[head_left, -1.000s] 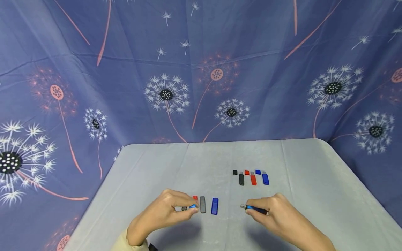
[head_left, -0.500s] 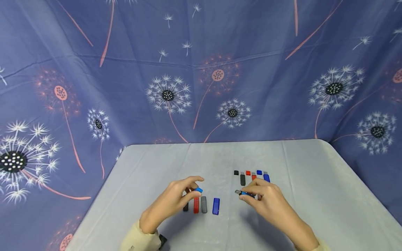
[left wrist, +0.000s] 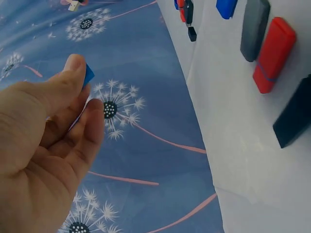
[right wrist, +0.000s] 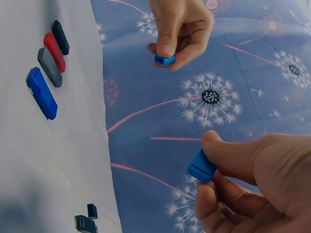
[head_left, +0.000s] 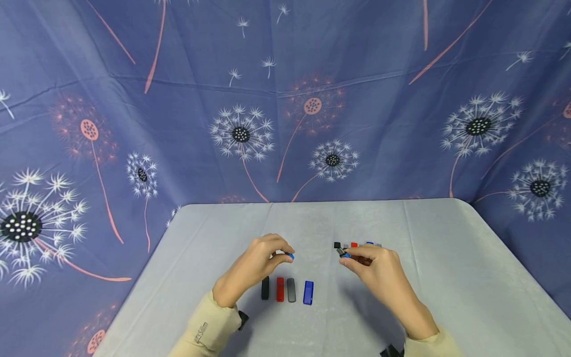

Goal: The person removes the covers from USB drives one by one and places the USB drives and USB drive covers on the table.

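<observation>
My left hand pinches a small blue cap between thumb and fingers, raised above the table beyond the row of sticks. In my right hand is a blue USB stick, its metal plug bare and turned toward the left hand. The hands are apart. On the table nearer the body lie a black stick, a red stick, a grey stick and a blue stick, side by side with caps on.
Beyond the right hand, a black cap and a red cap lie on the table; the uncapped sticks there are mostly hidden by that hand. A patterned blue cloth hangs behind the table's back edge.
Both hands have moved away from the body, the left one also to the right, with cap and USB stick still held. The black and red sticks are uncovered; the far uncapped sticks are now mostly hidden.
</observation>
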Tool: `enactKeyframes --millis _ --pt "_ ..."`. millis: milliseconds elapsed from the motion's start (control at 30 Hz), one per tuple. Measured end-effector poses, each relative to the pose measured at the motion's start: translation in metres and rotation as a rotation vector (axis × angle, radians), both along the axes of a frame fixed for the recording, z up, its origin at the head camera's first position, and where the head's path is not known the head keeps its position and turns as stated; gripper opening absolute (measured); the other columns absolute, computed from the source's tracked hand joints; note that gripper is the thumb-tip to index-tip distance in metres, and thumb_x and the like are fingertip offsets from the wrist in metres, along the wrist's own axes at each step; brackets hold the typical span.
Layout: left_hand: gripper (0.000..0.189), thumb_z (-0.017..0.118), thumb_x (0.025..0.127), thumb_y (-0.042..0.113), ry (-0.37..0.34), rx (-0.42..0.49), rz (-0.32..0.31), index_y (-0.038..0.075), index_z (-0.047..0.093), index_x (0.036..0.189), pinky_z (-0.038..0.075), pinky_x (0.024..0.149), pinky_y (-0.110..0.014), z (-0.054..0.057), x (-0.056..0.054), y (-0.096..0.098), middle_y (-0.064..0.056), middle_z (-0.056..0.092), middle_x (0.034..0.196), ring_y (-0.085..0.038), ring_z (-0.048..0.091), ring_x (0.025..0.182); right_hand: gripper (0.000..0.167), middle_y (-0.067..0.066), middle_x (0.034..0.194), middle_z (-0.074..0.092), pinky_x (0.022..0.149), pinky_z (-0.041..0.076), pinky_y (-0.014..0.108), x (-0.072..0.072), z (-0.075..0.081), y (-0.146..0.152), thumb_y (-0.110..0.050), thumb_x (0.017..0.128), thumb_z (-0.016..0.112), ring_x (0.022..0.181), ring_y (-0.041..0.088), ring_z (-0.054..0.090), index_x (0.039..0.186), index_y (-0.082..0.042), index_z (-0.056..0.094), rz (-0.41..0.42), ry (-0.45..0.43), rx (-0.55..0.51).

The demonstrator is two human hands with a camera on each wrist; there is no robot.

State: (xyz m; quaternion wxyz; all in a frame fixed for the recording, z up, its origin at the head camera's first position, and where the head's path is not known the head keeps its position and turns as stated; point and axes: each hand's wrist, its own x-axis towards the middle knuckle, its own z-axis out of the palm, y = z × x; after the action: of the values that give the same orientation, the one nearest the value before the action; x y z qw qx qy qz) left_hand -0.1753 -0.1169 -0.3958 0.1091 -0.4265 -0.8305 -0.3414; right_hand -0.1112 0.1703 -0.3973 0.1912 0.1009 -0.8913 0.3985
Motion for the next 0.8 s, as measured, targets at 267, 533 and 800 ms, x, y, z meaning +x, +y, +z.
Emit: enactKeyframes --millis 267,533,800 --pt "0.015 0.081 0.086 0.008 0.052 0.069 0.012 0.006 0.082 0.101 0.058 0.077 -0.016 0.006 -0.013 0.012 -0.005 0.079 0.095 -0.015 0.075 0.087 0.023 0.011 0.1 0.079 0.064 0.057 0.02 -0.009 0.001 0.003 -0.014 0.086 0.084 0.081 0.017 0.075 0.106 -0.003 0.081 -0.028 -0.12 -0.05" --pt "0.016 0.082 0.086 0.012 0.034 0.115 0.115 0.008 0.081 0.102 0.059 0.077 -0.02 0.014 -0.015 0.023 -0.003 0.079 0.096 -0.013 0.074 0.087 0.019 0.009 0.097 0.08 0.066 0.057 0.021 -0.014 0.002 0.004 -0.018 0.088 0.083 0.084 0.019 0.075 0.105 -0.007 0.082 -0.066 -0.116 -0.053" --pt "0.012 0.082 0.086 0.008 0.081 0.137 0.158 0.008 0.081 0.098 0.059 0.076 -0.02 0.023 -0.017 0.032 -0.002 0.078 0.094 -0.013 0.074 0.086 0.022 0.008 0.099 0.078 0.068 0.056 0.022 -0.017 0.003 0.004 -0.017 0.091 0.081 0.086 0.02 0.073 0.11 -0.005 0.08 -0.079 -0.098 -0.037"
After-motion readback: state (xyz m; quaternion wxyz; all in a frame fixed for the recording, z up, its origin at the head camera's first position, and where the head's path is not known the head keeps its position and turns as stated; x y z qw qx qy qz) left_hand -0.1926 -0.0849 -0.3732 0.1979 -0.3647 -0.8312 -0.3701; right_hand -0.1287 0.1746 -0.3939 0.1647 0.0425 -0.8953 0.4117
